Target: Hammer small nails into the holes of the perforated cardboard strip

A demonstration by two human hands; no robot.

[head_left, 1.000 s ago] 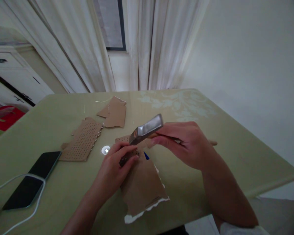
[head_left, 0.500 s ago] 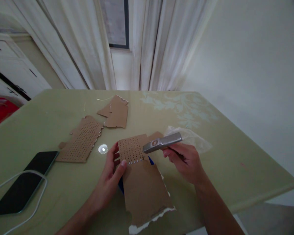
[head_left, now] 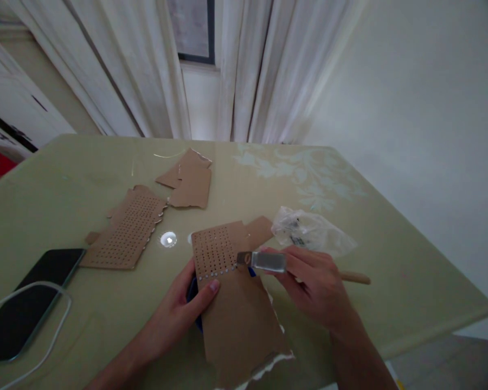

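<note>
My left hand grips the left edge of a perforated piece of cardboard, its thumb lying on top. Rows of small holes cover the upper part of this piece, and a line of small pale nail heads runs below them. Part of a blue object shows beneath the cardboard. In my right hand is a hammer, whose wooden handle sticks out to the right. The hammer's head is over the right end of the nail row; whether it touches is unclear.
A clear plastic bag with small dark items lies behind my right hand. Another perforated cardboard piece and some torn scraps are farther back left. A dark phone or tablet with a white cable rests at the left.
The hammer's head has come down and turned, and its handle now shows to the right of my hand. My left thumb has shifted slightly right and down along with the cardboard.
</note>
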